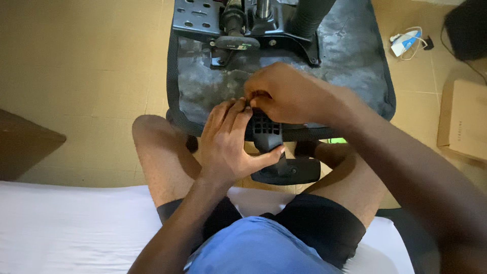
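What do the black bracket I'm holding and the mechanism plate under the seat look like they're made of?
Black bracket: likely moulded plastic, matte, with a ribbed grid face; left hand grips it, right hand pinches at its top. Mechanism plate: probably painted steel, glossy black, with punched holes.

My right hand [284,94] and left hand [231,139] hide the black plastic bracket's [266,129] fixing point; any fastener there I cannot tell. The chair mechanism [238,25] is cropped at top.
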